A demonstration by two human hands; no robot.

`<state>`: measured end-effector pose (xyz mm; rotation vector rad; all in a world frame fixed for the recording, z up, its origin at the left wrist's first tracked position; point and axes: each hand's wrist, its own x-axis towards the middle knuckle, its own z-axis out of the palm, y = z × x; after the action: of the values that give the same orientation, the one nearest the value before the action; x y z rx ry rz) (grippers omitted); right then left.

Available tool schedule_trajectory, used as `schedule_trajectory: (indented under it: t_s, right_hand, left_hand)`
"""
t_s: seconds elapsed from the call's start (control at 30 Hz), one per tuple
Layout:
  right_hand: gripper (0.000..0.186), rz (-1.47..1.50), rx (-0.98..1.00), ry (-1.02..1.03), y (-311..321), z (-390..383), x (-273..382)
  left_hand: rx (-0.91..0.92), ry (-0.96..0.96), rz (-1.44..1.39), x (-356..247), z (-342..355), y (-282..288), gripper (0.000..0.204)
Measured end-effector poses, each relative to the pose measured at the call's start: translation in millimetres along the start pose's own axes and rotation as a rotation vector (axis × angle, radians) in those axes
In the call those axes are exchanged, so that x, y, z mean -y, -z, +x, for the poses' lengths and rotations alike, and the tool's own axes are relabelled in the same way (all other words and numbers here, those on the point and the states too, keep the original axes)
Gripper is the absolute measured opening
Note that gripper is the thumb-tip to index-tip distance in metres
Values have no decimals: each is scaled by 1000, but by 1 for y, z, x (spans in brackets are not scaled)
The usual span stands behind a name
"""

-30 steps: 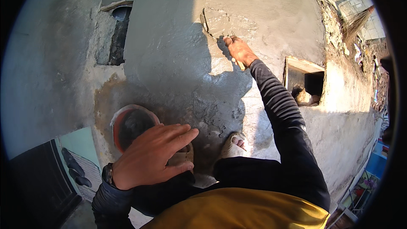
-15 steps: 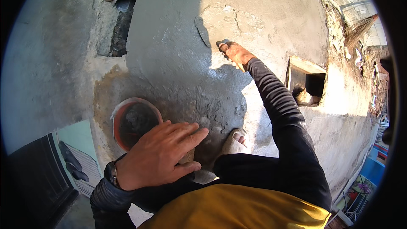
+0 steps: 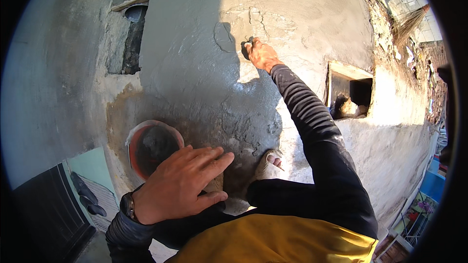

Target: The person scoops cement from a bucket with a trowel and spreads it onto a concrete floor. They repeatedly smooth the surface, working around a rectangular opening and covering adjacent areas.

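My right hand (image 3: 261, 53) grips a trowel (image 3: 245, 47), its blade hard to make out against the wet grey plaster (image 3: 180, 58) at the upper middle, where cracked, ridged mortar catches the sunlight. My left hand (image 3: 180, 182) is open at the lower left, palm down with fingers extended, in front of a red round bucket (image 3: 140, 141) of dark mortar, partly hiding it. My sandalled foot (image 3: 267, 164) shows below the plastered patch.
A narrow opening (image 3: 132, 44) is at the upper left, a framed square opening (image 3: 358, 95) at the right. A straw broom (image 3: 407, 24) stands by the crumbling edge at upper right. Dark footwear (image 3: 84, 192) lies lower left. Blue items (image 3: 430, 187) are at far right.
My right hand has moved left and slightly up with the trowel across the plaster, after dipping a little lower midway. My left hand stays open near the bucket, shifting only slightly.
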<state>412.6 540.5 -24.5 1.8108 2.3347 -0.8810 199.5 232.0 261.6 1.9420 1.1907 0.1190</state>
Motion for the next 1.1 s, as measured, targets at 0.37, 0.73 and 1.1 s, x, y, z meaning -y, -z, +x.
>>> schedule_trajectory:
  t_s: [0.37, 0.73, 1.1]
  right_hand:
    - [48, 449, -77, -32, 49, 22, -54]
    - [62, -140, 221, 281, -1, -20, -7]
    - [58, 491, 229, -54, 47, 35, -4]
  left_hand:
    - [-68, 42, -26, 7, -16, 4, 74]
    - [-32, 0, -18, 12, -3, 3, 75]
    - [27, 10, -4, 12, 6, 3, 75]
